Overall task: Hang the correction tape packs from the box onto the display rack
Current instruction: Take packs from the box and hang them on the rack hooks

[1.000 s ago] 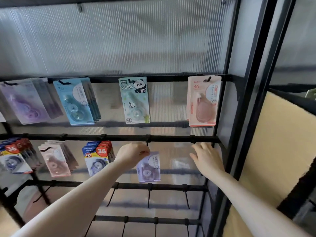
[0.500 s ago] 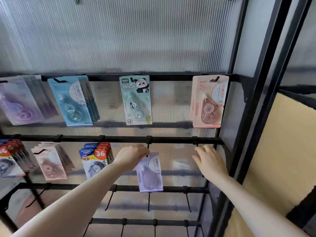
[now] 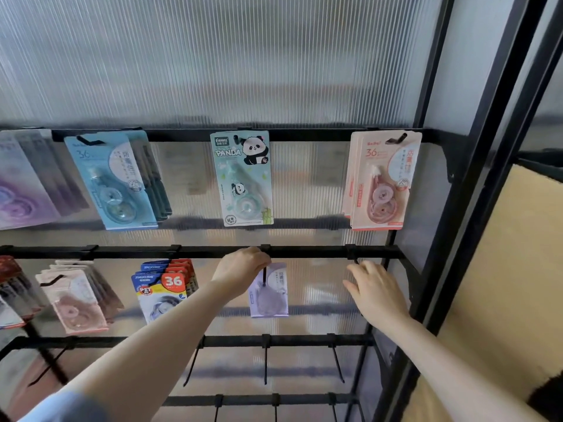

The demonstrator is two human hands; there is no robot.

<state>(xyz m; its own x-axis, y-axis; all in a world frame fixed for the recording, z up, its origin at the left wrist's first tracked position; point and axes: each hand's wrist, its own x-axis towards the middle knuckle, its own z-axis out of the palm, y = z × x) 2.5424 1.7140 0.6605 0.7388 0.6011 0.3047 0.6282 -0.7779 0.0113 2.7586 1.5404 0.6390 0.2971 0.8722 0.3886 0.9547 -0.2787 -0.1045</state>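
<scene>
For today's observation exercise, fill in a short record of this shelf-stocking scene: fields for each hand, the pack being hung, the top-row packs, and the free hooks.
Left hand: left hand grips the top of the lilac pack at a middle-rail hook
Right hand: right hand open, fingers by the next hook to the right, holding nothing
Lilac pack: hangs below the middle rail, whether fully on its hook cannot be told
Top row: blue packs, panda pack, pink packs
Free hooks: lower rail hooks bare
</scene>
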